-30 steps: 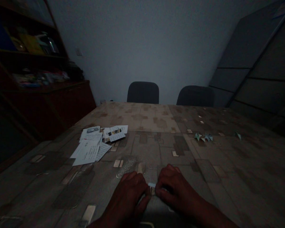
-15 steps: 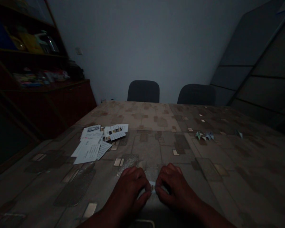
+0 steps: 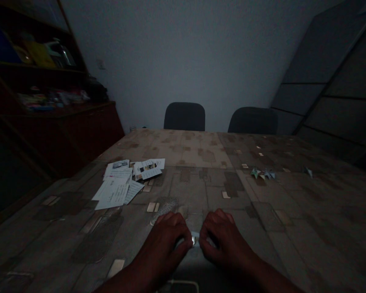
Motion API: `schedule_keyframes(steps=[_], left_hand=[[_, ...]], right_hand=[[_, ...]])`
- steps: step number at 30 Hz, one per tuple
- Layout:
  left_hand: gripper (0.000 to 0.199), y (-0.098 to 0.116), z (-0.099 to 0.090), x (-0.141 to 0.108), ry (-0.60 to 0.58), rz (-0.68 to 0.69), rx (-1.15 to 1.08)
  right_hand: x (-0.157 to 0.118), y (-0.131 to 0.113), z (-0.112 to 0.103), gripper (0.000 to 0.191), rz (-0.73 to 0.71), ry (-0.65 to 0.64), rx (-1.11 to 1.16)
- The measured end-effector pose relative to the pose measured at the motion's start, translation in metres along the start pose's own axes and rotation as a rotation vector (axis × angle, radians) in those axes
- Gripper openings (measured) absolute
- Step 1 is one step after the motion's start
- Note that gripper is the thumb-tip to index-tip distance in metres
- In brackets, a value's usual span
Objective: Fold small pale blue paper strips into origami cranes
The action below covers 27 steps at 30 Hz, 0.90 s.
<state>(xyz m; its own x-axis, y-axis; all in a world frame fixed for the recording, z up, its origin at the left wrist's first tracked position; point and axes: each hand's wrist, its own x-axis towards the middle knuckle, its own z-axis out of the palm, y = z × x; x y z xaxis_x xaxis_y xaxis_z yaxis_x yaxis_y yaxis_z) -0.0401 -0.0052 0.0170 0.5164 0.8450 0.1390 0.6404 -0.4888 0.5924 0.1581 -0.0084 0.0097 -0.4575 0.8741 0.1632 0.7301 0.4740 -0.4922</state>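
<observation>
Close to the table's near edge, a small piece of paper (image 3: 195,238) shows pale between my two hands. My left hand (image 3: 173,238) pinches its left side with thumb and fingers. On its right side, my right hand (image 3: 217,236) grips it the same way, fingers curled. Most of the paper is hidden behind the fingers, so its full shape cannot be made out. Both hands rest low over the patterned tablecloth (image 3: 189,183).
Printed sheets (image 3: 112,194) lie in a loose pile at the left. Several small folded paper shapes (image 3: 262,174) sit at the right, with another folded piece (image 3: 308,172) farther right. Two dark chairs (image 3: 184,116) stand behind the table. A wooden cabinet (image 3: 91,130) is at the left.
My left hand has shifted very slightly, and the bit of paper between the hands looks brighter. The pile and the folded shapes stay where they were.
</observation>
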Motion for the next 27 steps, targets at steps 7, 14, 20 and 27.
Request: schedule_keyframes(steps=[7, 14, 20, 27], left_hand=[[0.006, 0.0013, -0.0023, 0.0004, -0.02, -0.007, -0.018], [0.01, -0.0009, 0.0003, 0.0012, -0.015, -0.027, -0.027], [0.013, -0.0011, 0.0001, 0.0014, -0.018, -0.033, -0.026], [0.012, -0.0017, 0.0013, 0.0005, -0.022, -0.029, -0.011]], right_hand=[[-0.0019, 0.0047, 0.0046, 0.014, -0.023, 0.041, 0.023], [-0.0019, 0.0019, 0.003, 0.014, 0.001, 0.039, 0.032], [0.0003, -0.0017, 0.0007, 0.014, 0.003, 0.041, -0.008], [0.0002, -0.0011, 0.0011, 0.012, 0.005, 0.027, -0.01]])
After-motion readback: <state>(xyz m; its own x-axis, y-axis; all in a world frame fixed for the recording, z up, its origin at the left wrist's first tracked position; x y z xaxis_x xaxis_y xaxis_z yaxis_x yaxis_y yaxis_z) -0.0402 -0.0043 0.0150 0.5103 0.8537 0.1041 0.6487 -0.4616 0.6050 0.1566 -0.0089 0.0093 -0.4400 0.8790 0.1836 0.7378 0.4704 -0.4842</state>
